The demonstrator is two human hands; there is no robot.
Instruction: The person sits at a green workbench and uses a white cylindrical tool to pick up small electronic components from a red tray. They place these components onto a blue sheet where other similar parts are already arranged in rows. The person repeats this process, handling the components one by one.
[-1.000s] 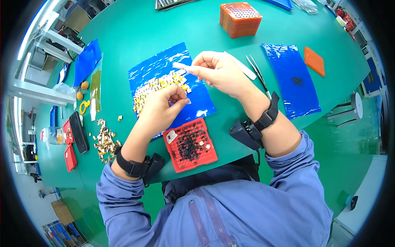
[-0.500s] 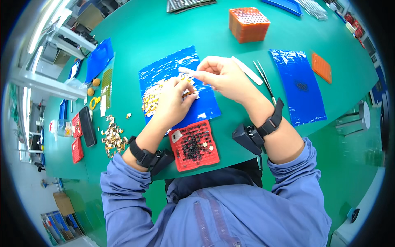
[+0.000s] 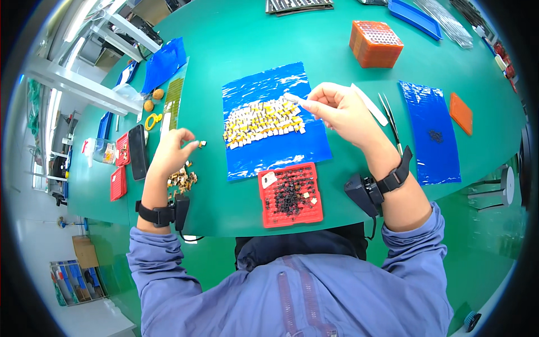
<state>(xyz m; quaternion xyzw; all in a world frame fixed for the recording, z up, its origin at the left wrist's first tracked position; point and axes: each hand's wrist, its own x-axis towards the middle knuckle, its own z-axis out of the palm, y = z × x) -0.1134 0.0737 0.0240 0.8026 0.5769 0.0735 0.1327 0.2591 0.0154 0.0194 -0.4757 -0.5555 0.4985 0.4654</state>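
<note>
My left hand [image 3: 171, 150] hovers over a pile of small brown-and-yellow parts [image 3: 181, 178] on the green table, fingertips pinched on one small part [image 3: 201, 144]. My right hand [image 3: 337, 109] is raised over the blue sheet [image 3: 272, 121], pinching a thin white tool [image 3: 293, 99] whose tip points left. Rows of small white-and-yellow parts [image 3: 264, 123] lie on that sheet. A red grid tray [image 3: 290, 194] with several tiny black pieces sits at the table's near edge between my forearms.
Tweezers [image 3: 390, 121] and a white strip [image 3: 369, 104] lie right of my right hand. A second blue sheet [image 3: 429, 132], an orange tray [image 3: 460, 112] and an orange box [image 3: 375, 42] are farther right. Red cases [image 3: 118, 182], a black device [image 3: 137, 151] and yellow scissors [image 3: 152, 119] lie left.
My left hand has left the right hand and the blue sheet and moved left to the loose pile, pinching a small part. My right hand stays raised with the white tool.
</note>
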